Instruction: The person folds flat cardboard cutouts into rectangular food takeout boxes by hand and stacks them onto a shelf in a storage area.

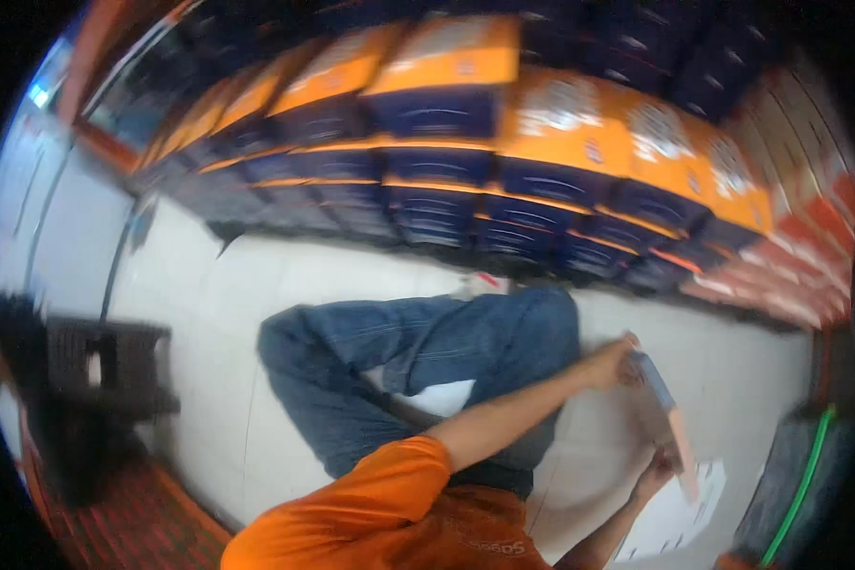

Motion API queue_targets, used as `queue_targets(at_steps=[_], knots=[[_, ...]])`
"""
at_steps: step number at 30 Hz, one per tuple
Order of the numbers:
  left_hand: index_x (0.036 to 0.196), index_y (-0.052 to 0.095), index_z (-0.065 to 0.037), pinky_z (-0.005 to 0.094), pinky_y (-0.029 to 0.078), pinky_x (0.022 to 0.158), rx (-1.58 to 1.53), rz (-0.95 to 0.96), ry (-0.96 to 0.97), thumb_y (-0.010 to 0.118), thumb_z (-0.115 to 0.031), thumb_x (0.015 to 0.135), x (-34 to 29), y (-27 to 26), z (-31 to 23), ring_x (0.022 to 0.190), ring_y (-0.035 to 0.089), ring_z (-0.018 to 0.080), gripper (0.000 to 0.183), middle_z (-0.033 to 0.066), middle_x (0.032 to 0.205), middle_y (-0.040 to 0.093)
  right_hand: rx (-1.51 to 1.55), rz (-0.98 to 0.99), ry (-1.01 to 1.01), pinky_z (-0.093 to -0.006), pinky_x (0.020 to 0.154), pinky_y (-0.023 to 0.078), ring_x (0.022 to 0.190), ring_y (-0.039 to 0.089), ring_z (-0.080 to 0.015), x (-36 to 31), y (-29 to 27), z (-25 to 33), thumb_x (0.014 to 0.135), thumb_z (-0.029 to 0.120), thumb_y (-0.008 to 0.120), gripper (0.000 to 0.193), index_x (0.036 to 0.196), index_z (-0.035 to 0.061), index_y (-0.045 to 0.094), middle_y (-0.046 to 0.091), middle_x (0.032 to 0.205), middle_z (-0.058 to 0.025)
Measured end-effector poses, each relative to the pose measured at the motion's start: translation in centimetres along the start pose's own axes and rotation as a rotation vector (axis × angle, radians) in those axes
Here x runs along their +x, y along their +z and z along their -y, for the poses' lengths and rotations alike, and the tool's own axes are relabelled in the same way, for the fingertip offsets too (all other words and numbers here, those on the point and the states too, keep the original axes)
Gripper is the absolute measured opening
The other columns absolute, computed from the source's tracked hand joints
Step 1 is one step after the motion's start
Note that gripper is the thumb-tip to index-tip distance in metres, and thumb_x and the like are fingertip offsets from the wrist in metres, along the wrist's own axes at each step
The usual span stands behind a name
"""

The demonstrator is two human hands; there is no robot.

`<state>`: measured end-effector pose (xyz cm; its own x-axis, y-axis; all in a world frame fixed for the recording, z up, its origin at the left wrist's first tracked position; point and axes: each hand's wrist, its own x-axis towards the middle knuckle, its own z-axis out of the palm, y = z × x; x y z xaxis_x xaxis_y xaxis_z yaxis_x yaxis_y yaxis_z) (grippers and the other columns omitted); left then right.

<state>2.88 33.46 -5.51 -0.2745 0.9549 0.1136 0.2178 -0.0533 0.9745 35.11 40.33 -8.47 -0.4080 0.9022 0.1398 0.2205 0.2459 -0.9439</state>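
A thin, flat, box-like piece [662, 404], blue-grey at its far end and peach at its near end, is held edge-on to the right of my legs. My left hand [617, 363] reaches across my body and is closed on its far end. Near its lower end, my right hand [660, 472] grips it with bent fingers. Motion blur hides its exact kind. Below it, a white sheet [670, 518] with dark marks lies on the floor by my right forearm. My jeans-clad legs [351, 332] are folded on the floor.
Stacked orange and dark blue boxes [437, 114] form a wall ahead. Red and white boxes [779, 275] are piled at the right. A dark crate [109, 366] stands left, above red slatted plastic [133, 503]. A small white-and-red thing [484, 282] lies beyond my legs. A green strip [800, 489] runs along the right.
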Motion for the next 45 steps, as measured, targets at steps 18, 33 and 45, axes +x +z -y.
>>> queue_targets(at_steps=[18, 33, 45], knots=[[0.131, 0.051, 0.003, 0.0325, 0.039, 0.103, -0.736, -0.198, -0.552, 0.071, -0.019, 0.086, -27.4, -14.2, -9.7, 0.118, 0.055, 0.0198, 0.054, 0.0117, 0.127, 0.059, 0.208, -0.016, 0.659, -0.0456, 0.084, 0.051, 0.111, 0.049, -0.0290, -10.8, 3.6, 8.9, 0.083, 0.032, 0.060, 0.056, 0.125, 0.0054, 0.036, 0.048, 0.121, -0.0170], [0.121, 0.046, -0.006, 0.0360, 0.045, 0.094, -0.983, -0.678, -0.555, 0.062, -0.013, 0.083, -28.6, -9.4, -7.7, 0.111, 0.053, 0.0244, 0.042, 0.0136, 0.122, 0.052, -0.490, 0.276, 0.403, -0.0400, 0.085, 0.050, 0.100, 0.063, -0.0351, -4.7, 20.2, 22.3, 0.082, 0.035, 0.069, 0.070, 0.129, -0.0107, 0.043, 0.062, 0.110, -0.0253], [0.111, 0.059, 0.010, 0.0377, 0.055, 0.075, -1.001, -0.426, -0.837, 0.070, -0.026, 0.073, -30.8, -14.4, -4.1, 0.088, 0.066, 0.0303, 0.053, 0.0187, 0.100, 0.066, 0.469, 0.288, 0.837, -0.0373, 0.107, 0.033, 0.128, 0.041, -0.0262, -6.4, 19.1, 22.8, 0.097, 0.058, 0.040, 0.076, 0.145, 0.0004, 0.029, 0.045, 0.137, -0.0151]])
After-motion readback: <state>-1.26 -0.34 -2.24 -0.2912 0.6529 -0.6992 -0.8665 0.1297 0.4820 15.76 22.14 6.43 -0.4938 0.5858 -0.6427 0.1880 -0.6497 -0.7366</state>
